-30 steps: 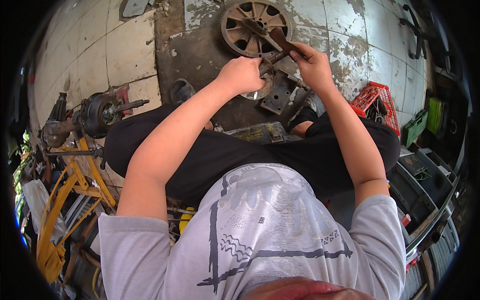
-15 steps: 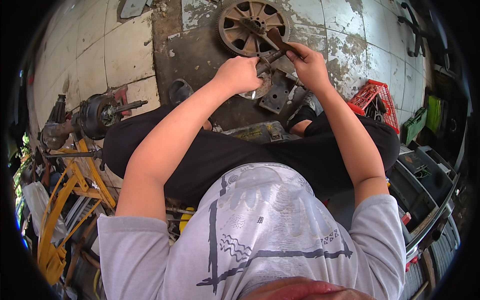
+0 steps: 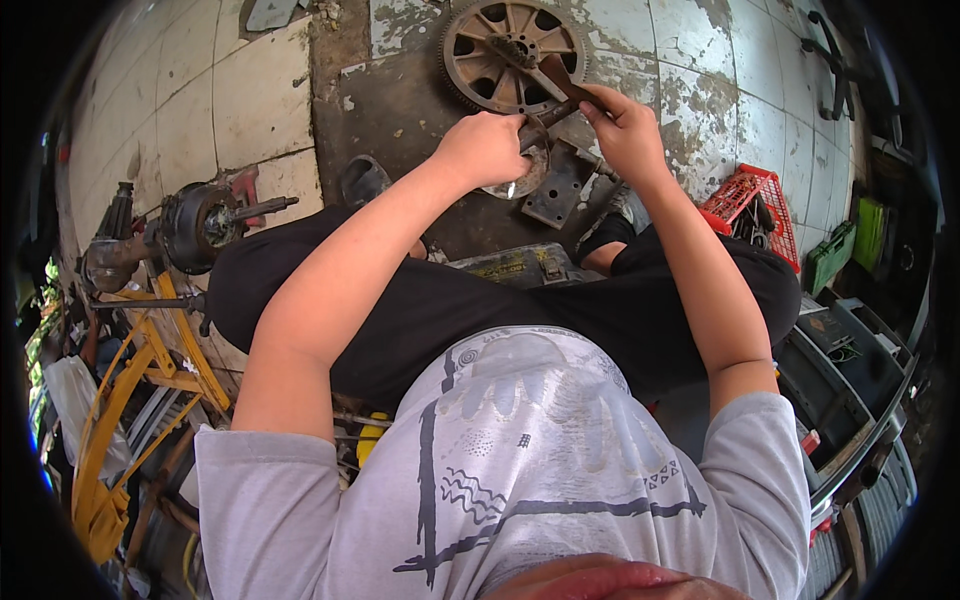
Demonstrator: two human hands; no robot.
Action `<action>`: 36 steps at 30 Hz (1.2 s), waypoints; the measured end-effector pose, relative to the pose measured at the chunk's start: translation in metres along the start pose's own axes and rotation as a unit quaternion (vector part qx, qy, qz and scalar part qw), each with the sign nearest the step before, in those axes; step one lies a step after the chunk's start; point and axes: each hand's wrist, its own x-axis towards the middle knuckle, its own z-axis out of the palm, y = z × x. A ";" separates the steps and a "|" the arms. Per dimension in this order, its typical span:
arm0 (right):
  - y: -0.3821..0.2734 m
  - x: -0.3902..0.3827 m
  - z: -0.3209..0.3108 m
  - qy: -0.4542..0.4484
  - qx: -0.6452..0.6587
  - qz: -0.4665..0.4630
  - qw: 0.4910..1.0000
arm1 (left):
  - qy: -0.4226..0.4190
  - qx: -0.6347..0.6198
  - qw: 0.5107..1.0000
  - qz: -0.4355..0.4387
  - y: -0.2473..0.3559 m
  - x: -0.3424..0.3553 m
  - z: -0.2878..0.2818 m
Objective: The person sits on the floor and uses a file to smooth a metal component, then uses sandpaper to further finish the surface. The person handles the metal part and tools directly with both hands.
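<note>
Both grips unchanged, left hand [image 3: 487, 148] closed on round metal part [image 3: 520, 180], right hand [image 3: 625, 130] clasping rusty tool [image 3: 553, 85]

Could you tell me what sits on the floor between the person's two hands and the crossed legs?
In the head view, a dark flat metal plate lies there, below the left hand and right hand.

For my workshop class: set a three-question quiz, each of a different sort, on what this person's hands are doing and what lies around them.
1. True or false: the left hand rests on the red crate.
2. The right hand grips: A) a rusty metal tool, B) a yellow frame, C) a shoe.
3. Fill in: beyond the hands lies a rusty toothed ____.

Key: 1 false; 2 A; 3 wheel.
</note>
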 end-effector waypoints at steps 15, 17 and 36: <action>-0.004 0.001 -0.002 -0.022 0.005 0.041 0.999 | -0.004 0.002 1.000 0.000 -0.002 0.001 0.003; -0.009 0.001 -0.005 -0.029 -0.006 0.052 0.998 | -0.005 0.001 1.000 0.001 -0.001 0.001 0.002; 0.001 -0.002 -0.001 -0.009 -0.003 0.002 1.000 | -0.005 0.003 1.000 0.006 -0.002 -0.001 0.004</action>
